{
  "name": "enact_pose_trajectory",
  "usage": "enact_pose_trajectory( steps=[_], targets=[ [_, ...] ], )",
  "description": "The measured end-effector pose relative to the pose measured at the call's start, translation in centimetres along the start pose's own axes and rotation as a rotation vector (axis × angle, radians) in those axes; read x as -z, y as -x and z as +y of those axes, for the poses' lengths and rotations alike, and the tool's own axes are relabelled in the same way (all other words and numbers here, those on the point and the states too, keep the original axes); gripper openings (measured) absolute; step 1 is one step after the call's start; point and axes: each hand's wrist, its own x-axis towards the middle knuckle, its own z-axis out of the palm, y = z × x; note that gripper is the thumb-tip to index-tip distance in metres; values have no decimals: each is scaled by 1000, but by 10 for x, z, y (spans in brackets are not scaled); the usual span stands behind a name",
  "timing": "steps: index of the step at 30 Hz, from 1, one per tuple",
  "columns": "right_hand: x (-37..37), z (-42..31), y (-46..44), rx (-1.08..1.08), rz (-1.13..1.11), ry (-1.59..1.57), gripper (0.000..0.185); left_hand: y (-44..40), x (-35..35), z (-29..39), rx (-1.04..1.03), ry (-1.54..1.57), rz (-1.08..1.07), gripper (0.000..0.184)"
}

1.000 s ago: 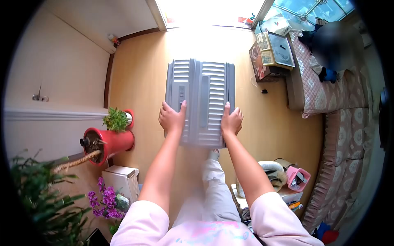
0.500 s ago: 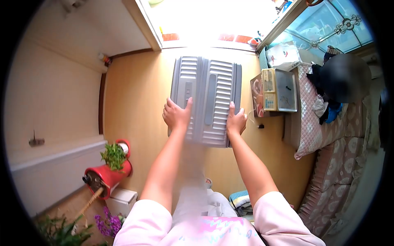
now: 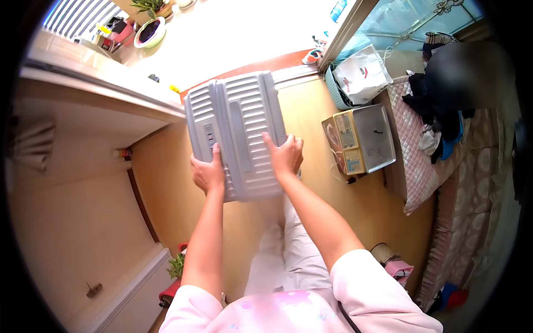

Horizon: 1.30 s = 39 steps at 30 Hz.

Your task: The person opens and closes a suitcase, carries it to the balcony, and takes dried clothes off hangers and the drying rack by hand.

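A grey ribbed suitcase (image 3: 240,116) is held out in front of my body, over the wooden floor. My left hand (image 3: 209,173) grips its left side, thumb lying on the face just below the lock. On the opposite side my right hand (image 3: 286,155) clasps the edge, with its thumb on the ribs. The fingers of both hands wrap round the sides and are partly hidden. The case leans slightly to the left, and its lower edge is blurred near my legs.
A bright doorway with a raised sill (image 3: 239,71) lies ahead. To the right stand a digital scale (image 3: 355,141), a basket (image 3: 337,91) with a white paper bag (image 3: 363,75), and a bed (image 3: 413,161) with clothes. A wall cabinet (image 3: 83,205) runs along the left.
The suitcase and both hands have moved left in view, and the case has tilted. My view has shifted, showing more of the area beyond the doorway and less of the red plant pot.
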Motion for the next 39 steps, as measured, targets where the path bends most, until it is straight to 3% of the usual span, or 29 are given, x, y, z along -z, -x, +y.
enact_pose_trajectory(
  steps=[1,2,5,10,15,18,25,30,33,37,39],
  targets=[
    [1,-14,-18,-7,-16,-11,87,-12,4,24,30,10,-23,94],
    [-95,26,-46,-18,70,84,87,-49,-112,-22,14,112,-108,93],
    [-155,6,-88,49,112,71,83,-109,-184,-32,-5,120,-56,94],
    [-225,-14,-159,170,207,111,71,-182,-266,-12,98,232,-201,94],
    [-157,-100,-208,70,139,35,66,-219,-212,91,24,160,-134,94],
    [-131,-127,-196,72,151,43,62,-222,-169,113,35,112,-150,96],
    [-120,-176,-189,167,144,337,60,-252,-122,128,25,115,-208,97],
    [-102,-246,-208,112,35,387,66,-300,-75,168,38,85,-264,98],
    [-111,-266,-206,186,160,514,68,-319,-69,169,52,23,-250,100],
    [-98,-332,-201,262,-37,615,74,-358,-39,154,101,112,-280,104],
    [-101,-358,-188,350,-8,550,73,-373,-16,142,148,89,-305,107]
  ],
)
